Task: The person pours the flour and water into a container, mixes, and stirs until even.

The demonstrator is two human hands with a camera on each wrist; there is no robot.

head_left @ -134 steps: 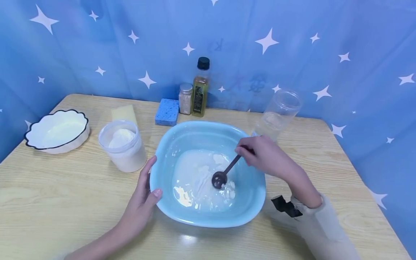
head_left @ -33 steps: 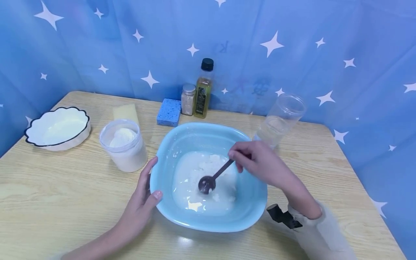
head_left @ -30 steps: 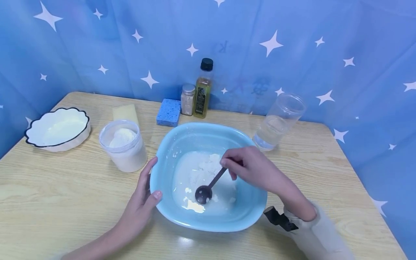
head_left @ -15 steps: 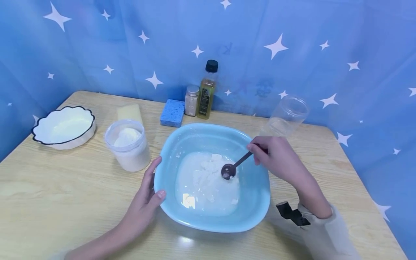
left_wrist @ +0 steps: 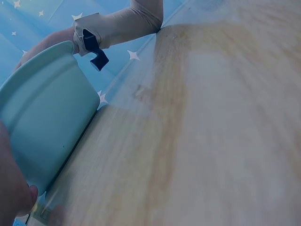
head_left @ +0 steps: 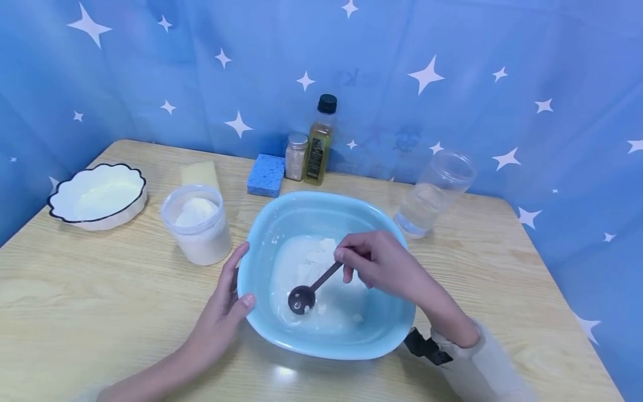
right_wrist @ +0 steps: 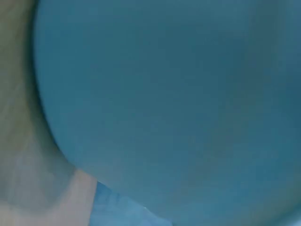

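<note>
My light blue basin (head_left: 392, 329) sits on the wooden table (head_left: 75, 296), and everything else I place from it. Nearest to me, at the basin's near left rim, my left hand (head_left: 223, 318) rests against the outside wall, thumb hooked over the edge and fingers curled along the side, bracing it. From the left wrist view I see the basin's outer wall (left_wrist: 42, 122) meeting the tabletop, with my other arm's pale sleeve (left_wrist: 122, 23) beyond it. On the basin's near right side that sleeve (head_left: 482, 368) carries a small black clip at the cuff.

Over the basin's middle, my right hand (head_left: 374, 262) pinches the upper end of a dark spoon (head_left: 308, 290) between fingertips and thumb. The handle slants down to the left and the round bowl of the spoon sits in the white mixture (head_left: 321, 285) near the basin's near left part. The mixture is a milky liquid with soft white lumps towards the far side. The right wrist view shows only a blurred blue surface.

Just left of the basin stands a clear tub of white powder (head_left: 197, 224), and further left a white scalloped dish with a dark rim (head_left: 97, 195). Right of the basin's far corner stands a clear cup of water (head_left: 434, 192). Behind the basin lie a yellow sponge (head_left: 200, 173) and a blue sponge (head_left: 265, 174), then a small shaker jar (head_left: 295, 156) and an oil bottle with a black cap (head_left: 320, 139) against the blue starred backdrop (head_left: 452, 72).
</note>
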